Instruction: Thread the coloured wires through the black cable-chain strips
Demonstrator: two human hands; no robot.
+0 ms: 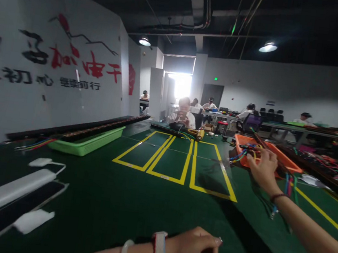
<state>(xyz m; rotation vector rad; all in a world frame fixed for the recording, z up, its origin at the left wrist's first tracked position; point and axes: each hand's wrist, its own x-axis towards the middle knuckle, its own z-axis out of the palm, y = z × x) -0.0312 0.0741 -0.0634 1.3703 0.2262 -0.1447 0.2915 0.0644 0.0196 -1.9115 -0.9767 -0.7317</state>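
My right hand (262,171) is at the near side of an orange basket (288,159), thumb and fingers apart, beside a bundle of coloured wires (241,155). No firm hold on the wires shows. Low in the view, my left hand (195,246) is closed, its fingers curled and the thumb against them. Something dark may be inside the curl, but I cannot make it out. Beneath both hands lies the dark green table (135,196), marked with yellow tape rectangles (167,179).
A green tray (89,143) with a long dark strip across it stands at the left. Nearer are a white power bank (9,193) and a phone (19,211). Dark wire harnesses (320,173) lie at the right. A person (184,118) sits across the table.
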